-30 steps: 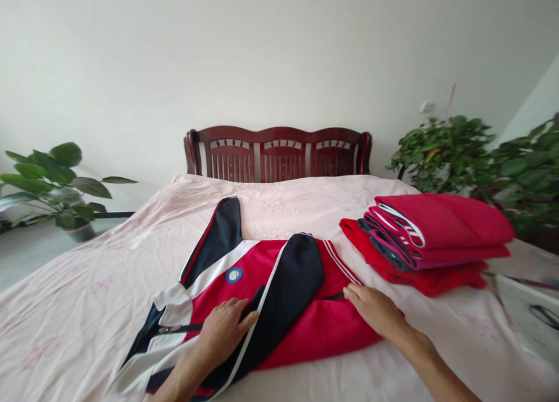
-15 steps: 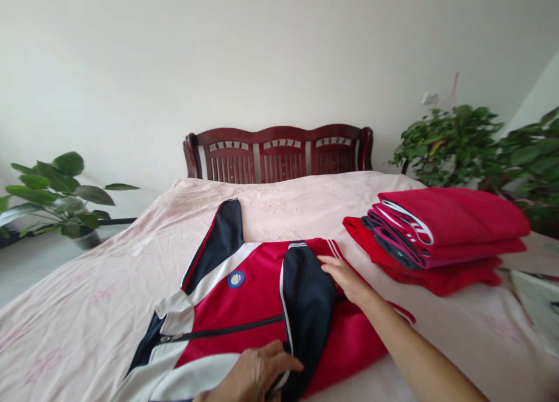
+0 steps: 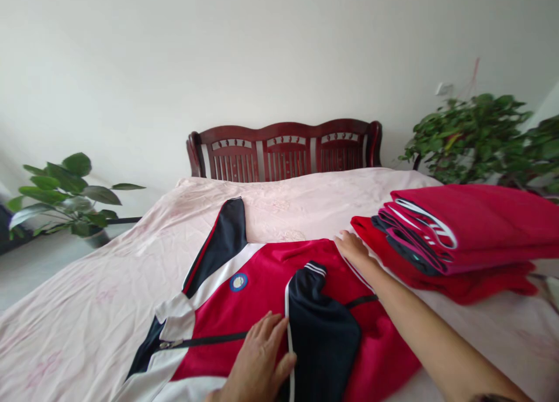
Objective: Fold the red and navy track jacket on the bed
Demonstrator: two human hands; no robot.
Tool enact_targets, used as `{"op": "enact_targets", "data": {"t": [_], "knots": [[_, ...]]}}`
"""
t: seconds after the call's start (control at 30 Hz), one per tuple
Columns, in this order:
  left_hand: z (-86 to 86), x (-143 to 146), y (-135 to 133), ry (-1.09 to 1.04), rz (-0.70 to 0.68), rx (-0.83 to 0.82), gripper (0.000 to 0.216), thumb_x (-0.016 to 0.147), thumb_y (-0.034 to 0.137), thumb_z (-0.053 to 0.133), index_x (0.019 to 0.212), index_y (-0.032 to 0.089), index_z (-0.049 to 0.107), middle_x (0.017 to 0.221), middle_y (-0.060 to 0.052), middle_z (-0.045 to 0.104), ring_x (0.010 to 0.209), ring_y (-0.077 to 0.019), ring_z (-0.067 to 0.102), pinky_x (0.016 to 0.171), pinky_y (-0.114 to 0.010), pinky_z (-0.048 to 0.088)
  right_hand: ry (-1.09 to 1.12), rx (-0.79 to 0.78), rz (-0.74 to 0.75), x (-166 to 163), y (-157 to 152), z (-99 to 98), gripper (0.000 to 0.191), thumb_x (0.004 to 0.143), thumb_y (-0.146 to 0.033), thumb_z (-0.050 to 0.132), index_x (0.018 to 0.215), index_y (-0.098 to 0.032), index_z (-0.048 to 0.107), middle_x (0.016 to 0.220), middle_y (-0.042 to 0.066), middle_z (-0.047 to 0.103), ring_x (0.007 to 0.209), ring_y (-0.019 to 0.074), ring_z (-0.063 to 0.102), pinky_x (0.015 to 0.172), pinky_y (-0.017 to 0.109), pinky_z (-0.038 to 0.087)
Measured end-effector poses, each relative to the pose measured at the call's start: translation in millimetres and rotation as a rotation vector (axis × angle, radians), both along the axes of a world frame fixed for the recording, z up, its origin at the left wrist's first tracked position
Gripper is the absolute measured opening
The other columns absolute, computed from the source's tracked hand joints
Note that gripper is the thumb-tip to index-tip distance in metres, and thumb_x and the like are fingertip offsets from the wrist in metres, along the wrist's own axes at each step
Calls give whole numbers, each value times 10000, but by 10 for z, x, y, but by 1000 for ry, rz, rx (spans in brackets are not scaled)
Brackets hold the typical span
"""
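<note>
We have the red, navy and white track jacket (image 3: 262,285) spread on the pink bed sheet (image 3: 87,309), near the middle of the bed and close to the near edge. Our left hand (image 3: 257,361) lies open and flat, palm down, on the jacket front beside the zipper, its fingers touching the white piping of the navy sleeve (image 3: 323,326) that is laid across the chest. Our right hand (image 3: 353,249) reaches far over the jacket, fingers open and extended, resting on its far right edge just beside the stack of folded red clothes (image 3: 458,239); it grips nothing that we can see.

To do this well, we judge the left palm should press the folded sleeve flat while the right smooths the cloth outward, so that no crease gets trapped under the sleeve.

The stack crowds the right side, nearly touching the jacket there. The left half of the bed offers wide open sheet, and the other sleeve (image 3: 222,233) stretches far toward the wooden headboard (image 3: 283,151). Potted plants (image 3: 65,198) stand well apart beyond both sides.
</note>
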State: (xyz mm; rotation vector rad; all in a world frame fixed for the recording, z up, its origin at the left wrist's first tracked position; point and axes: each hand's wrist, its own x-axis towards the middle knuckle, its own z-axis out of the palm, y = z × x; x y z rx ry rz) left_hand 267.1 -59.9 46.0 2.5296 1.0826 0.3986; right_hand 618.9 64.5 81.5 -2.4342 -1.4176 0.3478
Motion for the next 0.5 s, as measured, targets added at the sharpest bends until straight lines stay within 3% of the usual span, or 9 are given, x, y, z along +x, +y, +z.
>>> {"op": "enact_targets", "data": {"t": [0.1,0.2,0.3,0.4,0.5], "knots": [[-281,45,34,19,-178,203,563,940,525,533,1441,269,496,1445,-143,561,1340,-331,520,1043,-492,509,-109,-39,-17,39,247,-121,490,890,-488,535,1246,-160,615,1322,222,578,1258,387,508,954,484,435],[-571,23,56,27,-258,436,605,910,647,502,1425,329,509,1435,-142,571,1294,-347,564,963,-494,558,-172,-77,82,34,394,-246,388,821,-432,655,1142,-214,663,1251,144,630,1195,330,552,922,416,454],[-797,-8,66,-2,-275,664,509,939,566,526,1411,378,513,1431,-83,586,1271,-289,590,970,-425,553,-253,-22,149,84,471,-296,263,875,-348,605,1106,-239,666,1259,108,617,1227,278,512,972,374,409],[-932,-5,60,-23,-245,782,426,964,449,547,1388,432,520,1478,-15,545,1285,-251,575,1034,-406,500,-308,12,97,168,519,-302,301,945,-336,496,1180,-207,633,1310,150,567,1266,298,461,1002,407,377],[-946,17,54,-25,-257,753,448,954,503,538,1396,436,508,1510,-8,507,1303,-264,557,1073,-432,464,-287,-64,29,175,540,-306,320,944,-363,501,1170,-190,646,1264,165,587,1206,326,515,929,421,426]]}}
